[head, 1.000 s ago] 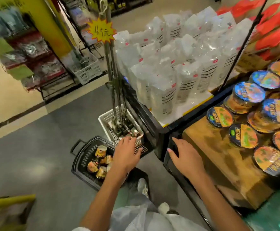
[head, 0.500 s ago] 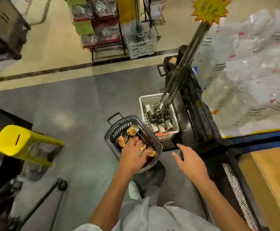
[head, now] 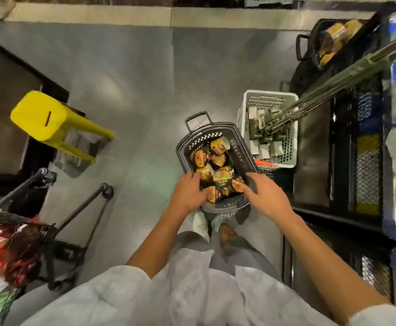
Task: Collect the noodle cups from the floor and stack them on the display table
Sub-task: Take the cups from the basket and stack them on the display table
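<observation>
A black basket (head: 185, 147) stands on the grey floor in front of my feet, with several orange-lidded noodle cups (head: 201, 157) piled inside. My left hand (head: 188, 192) reaches in over the near left rim, thumb and fingers spread, fingertips touching a tilted cup (head: 216, 194). At the near right rim is my right hand (head: 266, 196), whose fingertips touch another cup (head: 237, 183). Neither hand plainly closes around a cup. The display table is out of view.
A white crate (head: 246, 114) holding a metal sign pole stands right of the basket. Black wire racks (head: 361, 161) line the right side, with a second black basket (head: 310, 43) beyond them. A yellow stool (head: 44, 116) and a loaded cart (head: 15, 231) stand at the left.
My view has tipped straight down and closer to the basket. My right hand came from mid-air to the basket's near right rim. My left hand stays inside the basket.
</observation>
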Demonstrator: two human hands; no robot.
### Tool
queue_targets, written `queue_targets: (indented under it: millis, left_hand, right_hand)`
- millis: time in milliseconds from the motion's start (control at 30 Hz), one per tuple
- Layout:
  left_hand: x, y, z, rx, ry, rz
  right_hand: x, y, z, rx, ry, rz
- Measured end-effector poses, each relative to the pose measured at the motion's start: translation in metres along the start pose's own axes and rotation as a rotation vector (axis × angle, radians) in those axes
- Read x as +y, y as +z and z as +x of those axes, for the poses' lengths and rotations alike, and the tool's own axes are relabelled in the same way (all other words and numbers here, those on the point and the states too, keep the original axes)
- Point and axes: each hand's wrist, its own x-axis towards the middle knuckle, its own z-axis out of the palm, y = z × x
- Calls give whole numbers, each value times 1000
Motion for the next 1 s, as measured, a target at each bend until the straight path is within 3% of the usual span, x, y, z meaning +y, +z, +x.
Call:
queue_targets:
  millis: [233, 433, 700, 1000]
  left_hand:
    - [-48, 26, 101, -15, -119, -130]
    - [-98, 71, 219, -60, -50, -153]
    - [-160, 146, 386, -232, 88, 127]
    - [-199, 188, 481, -335, 131, 308]
  right_hand:
    - [6, 21, 142, -127, -134, -148]
    - [34, 79, 275, -157, -147, -245]
    - [70, 174, 426, -214, -237, -446]
    - [89, 224, 516, -181, -309, -731]
